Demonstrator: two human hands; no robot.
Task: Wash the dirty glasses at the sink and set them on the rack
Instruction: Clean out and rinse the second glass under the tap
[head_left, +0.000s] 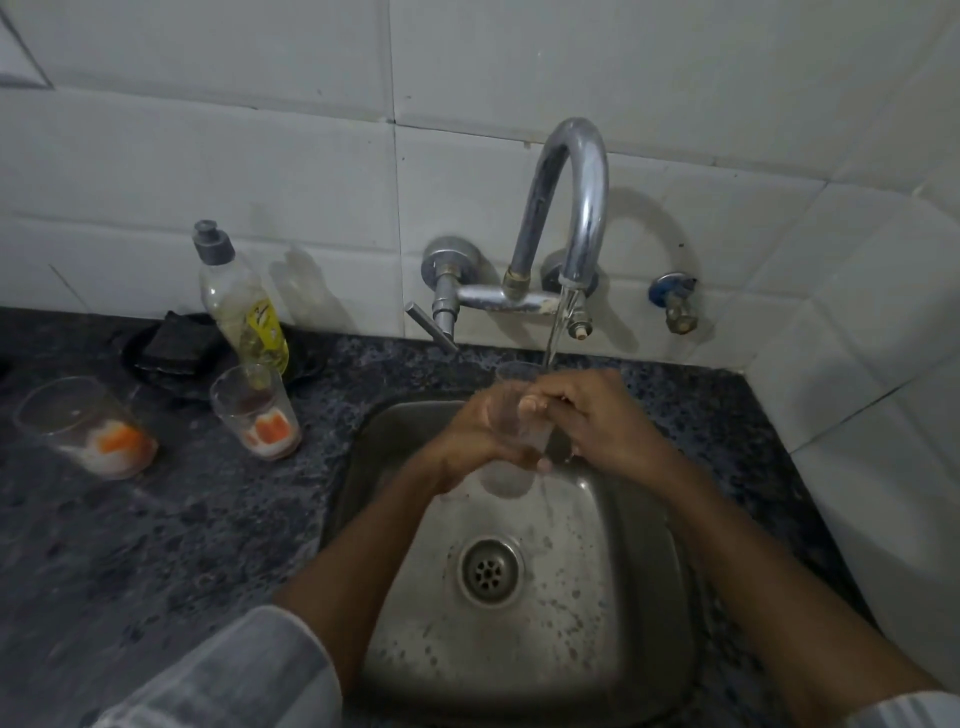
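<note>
Sleeves at 6 o'clock, both forearms reaching over steel sink (597, 649). Left hand (470, 441) fingers wrapped round clear glass (511, 415), held at frame centre over the basin under running tap (571, 208); right hand (597, 421) fingers curled at the rim, seemingly rubbing inside. Judgement: first glass mid-rinse, nothing racked, rack not in view. Two dirty glasses (257, 413) with orange-white residue wait at 9 o'clock on dark speckled counter (156, 545), well apart from sink. Beyond them soap bottle (241, 306), dark scrub pad (176, 338). White tiled wall (260, 156) at 12 o'clock.
</note>
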